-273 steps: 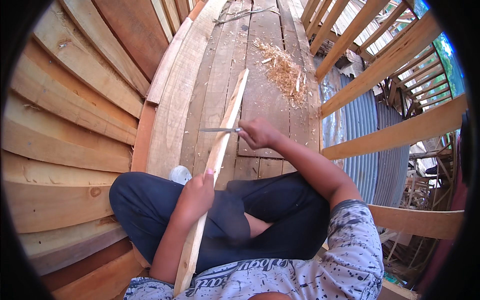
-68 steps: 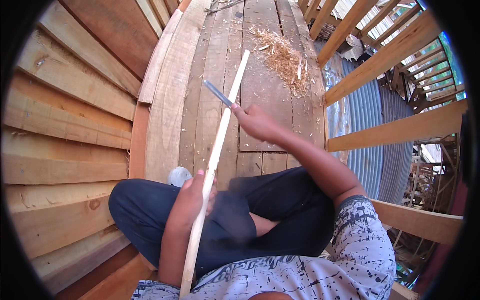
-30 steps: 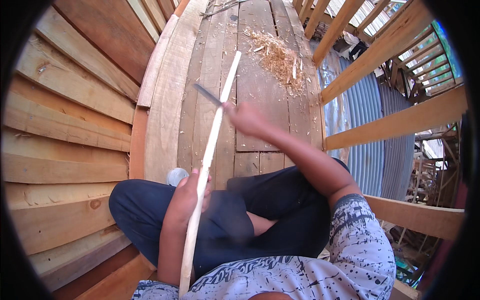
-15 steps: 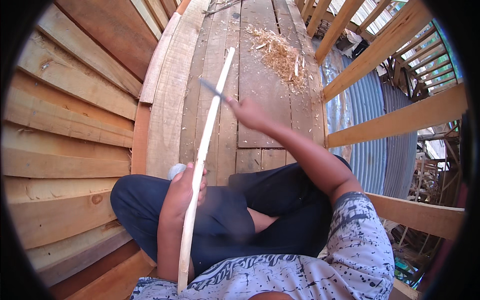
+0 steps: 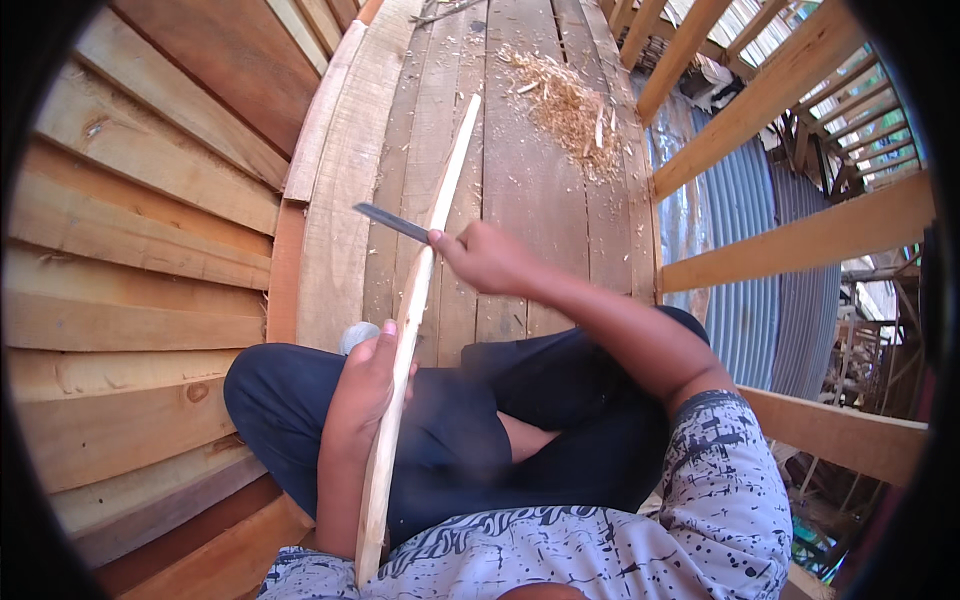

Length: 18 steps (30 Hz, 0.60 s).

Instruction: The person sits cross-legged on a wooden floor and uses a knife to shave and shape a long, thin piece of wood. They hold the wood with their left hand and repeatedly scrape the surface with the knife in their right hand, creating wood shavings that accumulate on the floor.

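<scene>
A long, pale, peeled wooden stick (image 5: 408, 335) slants from my lap up and slightly right, its tapered end pointing away from me. My left hand (image 5: 372, 380) is wrapped round its lower half, thumb lying along the wood. In my right hand (image 5: 485, 258) a knife (image 5: 392, 221) is gripped; its handle is hidden in the fist. The dark blade points left and lies across the stick above its middle, apparently touching it.
Wood shavings (image 5: 570, 110) lie heaped on the plank floor (image 5: 530, 200) ahead. A board wall (image 5: 140, 270) rises at the left. Wooden railing posts (image 5: 800, 230) line the right, with corrugated metal sheets (image 5: 745, 290) beyond. Something small and whitish (image 5: 358, 337) sits beside my left knee.
My right hand and the knife have come down along the stick toward me. The blade now points more squarely left. My left hand keeps its hold in nearly the same place.
</scene>
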Available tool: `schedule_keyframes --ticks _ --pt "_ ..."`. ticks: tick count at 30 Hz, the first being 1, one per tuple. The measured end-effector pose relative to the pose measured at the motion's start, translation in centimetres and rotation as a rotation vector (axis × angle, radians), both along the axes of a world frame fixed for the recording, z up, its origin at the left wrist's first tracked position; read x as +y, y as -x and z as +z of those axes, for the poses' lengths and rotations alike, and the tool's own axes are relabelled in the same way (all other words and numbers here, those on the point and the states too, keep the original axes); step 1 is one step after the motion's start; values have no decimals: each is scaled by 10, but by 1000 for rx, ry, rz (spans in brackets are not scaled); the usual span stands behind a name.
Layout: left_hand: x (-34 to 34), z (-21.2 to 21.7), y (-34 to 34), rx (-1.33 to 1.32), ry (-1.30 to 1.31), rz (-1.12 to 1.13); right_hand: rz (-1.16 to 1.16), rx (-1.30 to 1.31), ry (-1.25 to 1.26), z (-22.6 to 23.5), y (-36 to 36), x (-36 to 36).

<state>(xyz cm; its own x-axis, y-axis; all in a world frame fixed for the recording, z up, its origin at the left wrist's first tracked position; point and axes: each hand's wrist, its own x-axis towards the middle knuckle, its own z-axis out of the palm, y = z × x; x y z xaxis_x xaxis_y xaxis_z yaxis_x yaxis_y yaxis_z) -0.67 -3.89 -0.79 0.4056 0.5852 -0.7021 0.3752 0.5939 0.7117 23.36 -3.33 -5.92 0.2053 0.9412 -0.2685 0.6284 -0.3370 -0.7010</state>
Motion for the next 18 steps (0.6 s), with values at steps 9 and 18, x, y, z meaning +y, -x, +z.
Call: schedule_keyframes --ticks 9,18 --pt "2 -4 -2 -44 55 42 81 109 173 8 -4 -3" --pt "4 -2 0 -112 118 73 43 185 53 13 9 -13"
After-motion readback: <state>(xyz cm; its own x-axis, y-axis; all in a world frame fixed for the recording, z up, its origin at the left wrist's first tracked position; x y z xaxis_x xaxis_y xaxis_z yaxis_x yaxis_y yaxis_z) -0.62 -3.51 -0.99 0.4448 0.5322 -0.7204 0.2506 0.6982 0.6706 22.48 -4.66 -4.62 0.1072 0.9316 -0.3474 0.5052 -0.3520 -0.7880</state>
